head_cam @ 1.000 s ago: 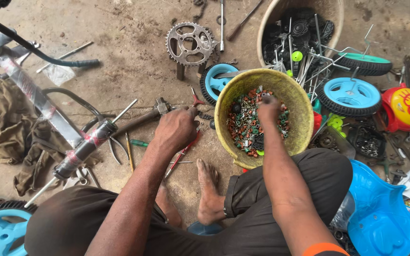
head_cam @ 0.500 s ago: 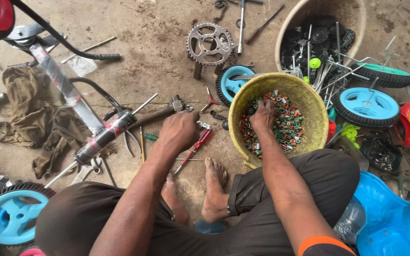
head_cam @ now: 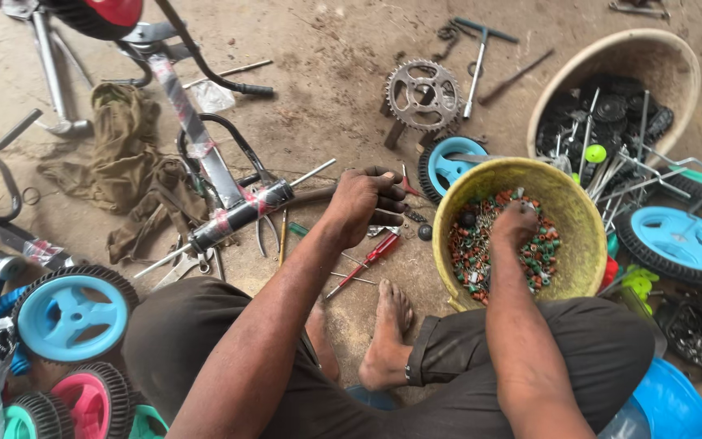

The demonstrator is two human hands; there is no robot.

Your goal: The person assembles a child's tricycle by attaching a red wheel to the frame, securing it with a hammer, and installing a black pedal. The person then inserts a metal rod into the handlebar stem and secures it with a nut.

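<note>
Here the right hand point(head_cam: 515, 223) reaches down into the yellow bowl point(head_cam: 566, 203), its fingers curled among the small red and green parts point(head_cam: 539, 254) heaped inside; whether its grip pinches one cannot be told. The left hand point(head_cam: 361, 203) sits left of the bowl, its grip clenched around a dark rod point(head_cam: 306, 195) that runs left toward the taped bicycle frame point(head_cam: 237, 215). A red-handled screwdriver point(head_cam: 367, 256) lies on the floor just near that hand. Farther off rests a chainring point(head_cam: 424, 96), and a blue wheel point(head_cam: 680, 244) lies right of the bowl.
</note>
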